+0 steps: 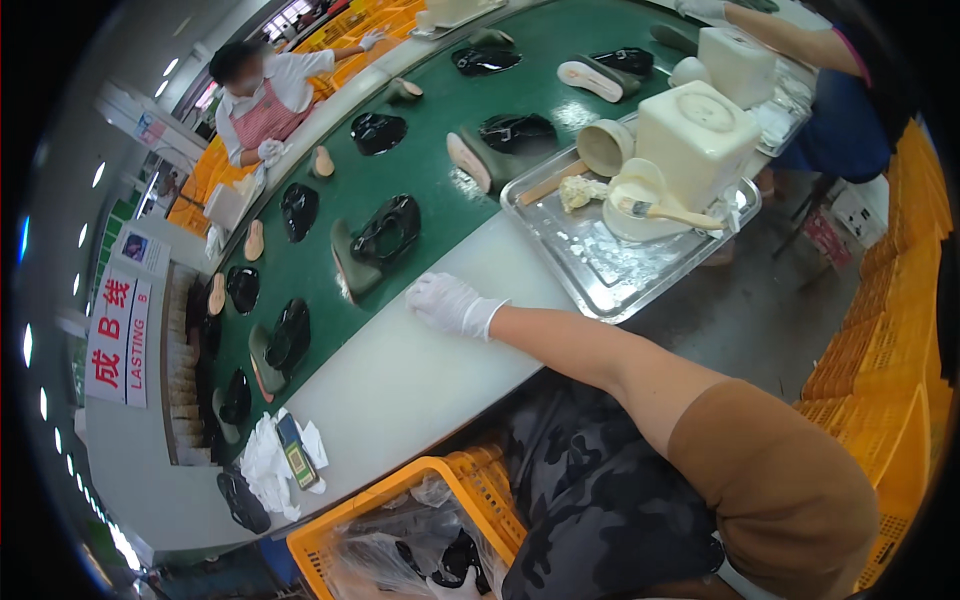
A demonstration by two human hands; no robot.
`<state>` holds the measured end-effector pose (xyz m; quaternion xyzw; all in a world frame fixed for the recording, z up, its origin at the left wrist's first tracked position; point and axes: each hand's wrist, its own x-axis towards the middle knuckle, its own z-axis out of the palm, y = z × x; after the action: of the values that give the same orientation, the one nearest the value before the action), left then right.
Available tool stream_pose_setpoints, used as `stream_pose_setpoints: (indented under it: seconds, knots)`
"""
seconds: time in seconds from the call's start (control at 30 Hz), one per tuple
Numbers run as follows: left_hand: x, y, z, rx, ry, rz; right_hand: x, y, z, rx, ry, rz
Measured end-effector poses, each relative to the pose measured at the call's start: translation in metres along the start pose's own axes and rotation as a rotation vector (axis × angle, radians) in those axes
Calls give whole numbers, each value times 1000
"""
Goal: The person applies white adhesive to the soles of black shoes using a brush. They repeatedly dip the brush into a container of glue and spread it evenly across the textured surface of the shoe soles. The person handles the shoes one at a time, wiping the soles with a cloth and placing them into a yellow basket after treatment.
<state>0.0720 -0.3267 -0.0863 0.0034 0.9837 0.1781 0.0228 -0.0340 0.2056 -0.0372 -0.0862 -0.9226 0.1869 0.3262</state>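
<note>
Phone [295,452] down left of the right hand; green boot [352,262], then black shoe [388,232], up left, near its fingers; right hand [448,305] palm-down on the ledge [400,375], fingers half curled, any grip hidden; below it, left hand [456,588] at a black piece [463,553] in the crate [490,492], grip unclear; tray [610,285] to the right.

Shoe parts [298,212] lie along the belt [425,165]. On the ledge [440,370] at the belt's near side are a phone [295,452] to the left, the right hand [450,305] midway and a tray [570,255] to the right; a crate [313,553] stands before the belt, a co-worker [275,115] behind it.
</note>
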Motion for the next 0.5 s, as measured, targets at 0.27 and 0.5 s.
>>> stream_pose_setpoints:
  seconds: [0.27, 0.5]
  knots:
    - [-31, 77, -52, -137, 46, 104, -1, -6, 11, -78, 66, -63]
    - [-2, 40, -77, 129, 546, 223, -7, -1, 5, 79, 156, -84]
